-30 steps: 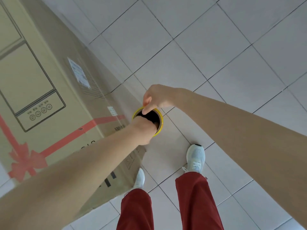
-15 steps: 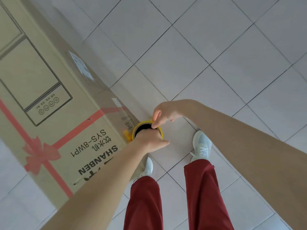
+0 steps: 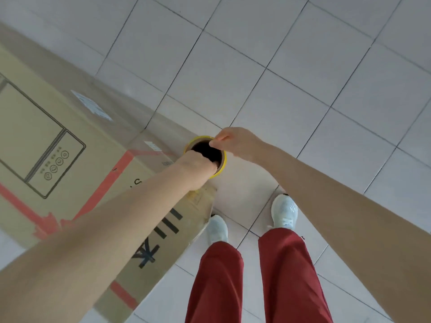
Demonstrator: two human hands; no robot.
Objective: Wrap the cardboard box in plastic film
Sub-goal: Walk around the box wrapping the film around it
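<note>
A tall brown cardboard box [image 3: 53,136] with a red printed ribbon and black lettering stands on the floor at the left. The roll of plastic film [image 3: 222,160], seen end-on as a yellow-rimmed tube with a dark hollow core, is held upright at the box's near corner. My left hand [image 3: 198,169] grips the roll's near rim, fingers reaching into the core. My right hand [image 3: 235,142] pinches the far rim from the right. A clear sheet of film [image 3: 163,127] stretches from the roll along the box's right side.
Pale square floor tiles [image 3: 303,78] spread out to the right and behind the box. My legs in red trousers [image 3: 256,276] and white shoes [image 3: 284,210] stand just right of the box's near corner.
The view swung as I stepped around the box's corner. Both hands kept their hold on the roll, which stays close to the corner with the film drawn along the box's side.
</note>
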